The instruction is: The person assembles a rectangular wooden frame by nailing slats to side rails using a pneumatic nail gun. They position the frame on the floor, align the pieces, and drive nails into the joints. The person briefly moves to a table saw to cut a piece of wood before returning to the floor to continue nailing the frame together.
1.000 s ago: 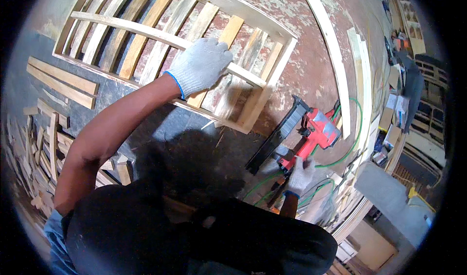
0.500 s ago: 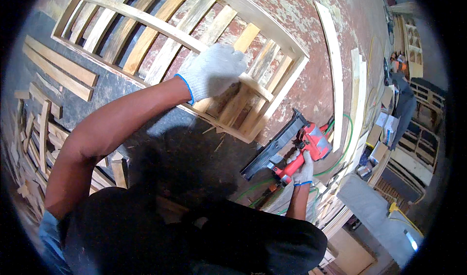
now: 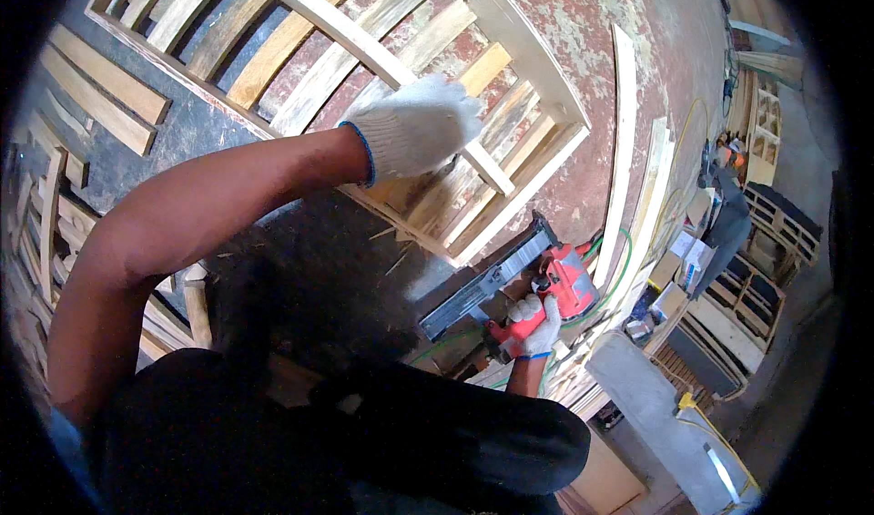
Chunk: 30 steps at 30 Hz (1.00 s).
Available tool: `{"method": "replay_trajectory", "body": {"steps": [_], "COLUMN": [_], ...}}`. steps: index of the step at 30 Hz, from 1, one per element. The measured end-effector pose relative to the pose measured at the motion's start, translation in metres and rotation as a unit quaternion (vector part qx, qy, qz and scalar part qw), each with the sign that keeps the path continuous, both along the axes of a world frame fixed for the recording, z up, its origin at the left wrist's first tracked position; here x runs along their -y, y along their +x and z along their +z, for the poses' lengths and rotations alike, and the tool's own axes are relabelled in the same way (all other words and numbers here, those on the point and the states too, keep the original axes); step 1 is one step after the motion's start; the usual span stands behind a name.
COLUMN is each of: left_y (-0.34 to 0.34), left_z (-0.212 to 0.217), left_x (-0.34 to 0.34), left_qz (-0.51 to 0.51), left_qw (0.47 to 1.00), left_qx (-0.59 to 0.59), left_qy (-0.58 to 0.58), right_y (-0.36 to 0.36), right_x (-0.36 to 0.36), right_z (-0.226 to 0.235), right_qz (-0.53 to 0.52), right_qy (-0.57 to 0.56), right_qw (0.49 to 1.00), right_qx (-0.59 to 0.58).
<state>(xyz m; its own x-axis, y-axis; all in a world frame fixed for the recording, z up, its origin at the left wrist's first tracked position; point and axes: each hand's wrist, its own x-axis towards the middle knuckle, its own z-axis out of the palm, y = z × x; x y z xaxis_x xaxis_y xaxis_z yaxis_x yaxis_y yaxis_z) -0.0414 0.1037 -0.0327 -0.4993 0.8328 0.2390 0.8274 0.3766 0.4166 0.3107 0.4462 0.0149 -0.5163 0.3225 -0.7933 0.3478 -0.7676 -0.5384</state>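
A slatted wooden frame, shaped like a shallow crate, lies on the floor ahead of me. One long wooden strip runs lengthwise across its slats. My left hand, in a pale knit glove with a blue cuff, is closed over this strip near its right end. The hand hides its fingertips and part of the strip. Gloved as well, my right hand grips the handle of a red nail gun with a long dark magazine. The tool is held near the frame's near right corner.
Two loose boards lie left of the frame, and a heap of wood offcuts is below them. Long boards lie to the right. A green hose loops beside the nail gun. Boxes and pallets stand farther right.
The view has turned a little. My left hand stays on the strip, its fingers looking flatter than before. The nail gun now appears slightly farther left in the picture, still in my right hand.
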Motion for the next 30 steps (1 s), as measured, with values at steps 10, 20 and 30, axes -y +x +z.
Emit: {"method": "replay_trajectory", "body": {"steps": [10, 20, 30], "left_y": [0.006, -0.001, -0.002], "left_z": [0.0, -0.003, 0.012], "left_x": [-0.001, -0.001, -0.01], "left_qz": [0.055, 0.015, -0.016], "left_qw": [0.995, 0.996, 0.998], "left_qx": [0.084, 0.061, -0.031], "left_qy": [-0.024, 0.07, -0.061], "right_y": [-0.013, -0.015, -0.02], "right_x": [0.018, 0.015, 0.013], "right_z": [0.013, 0.015, 0.008], "right_qz": [-0.018, 0.171, 0.115], "right_qy": [0.042, -0.132, -0.124], "right_qw": [0.999, 0.966, 0.979], "right_qx": [0.002, -0.139, -0.116]}}
